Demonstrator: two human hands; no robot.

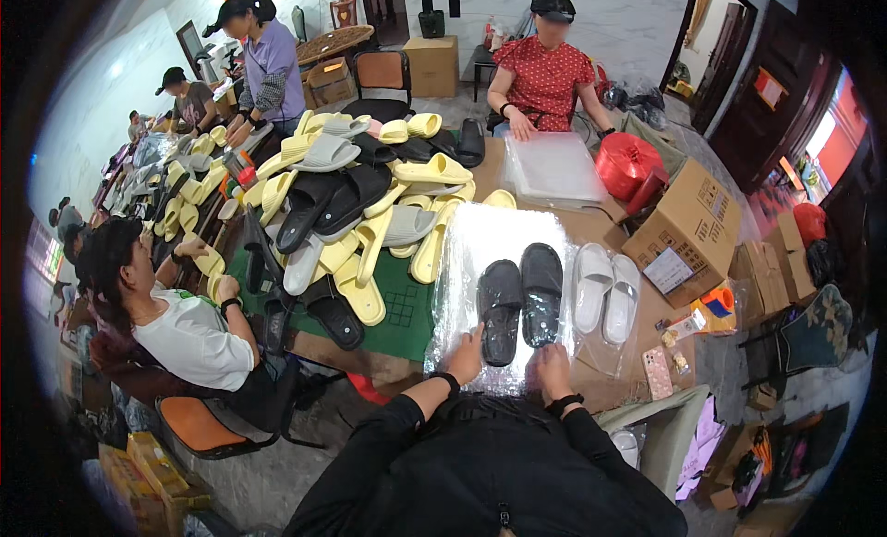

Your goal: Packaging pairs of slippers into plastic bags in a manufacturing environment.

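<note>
In front of me a pair of black slippers, the left one [500, 315] and the right one [540, 292], lies side by side under shiny clear film, apparently inside a clear plastic bag [476, 232]. More clear film seems to lie beneath it. My left hand [465, 354] is closed at the bag's near edge, its fingertips beside the left slipper's near end. Closed on the same edge is my right hand [553, 371], just below the right slipper. Its fingertips are partly hidden. Touching the bag's right side is a pair of white slippers [592, 286], also in clear film.
Yellow, grey and black slippers [342, 190] are heaped at the left on a green mat [407, 306]. Farther back lie a stack of clear bags [552, 163] and red twine [628, 164]. A carton [688, 232] and phone [657, 372] are right. Several people work nearby.
</note>
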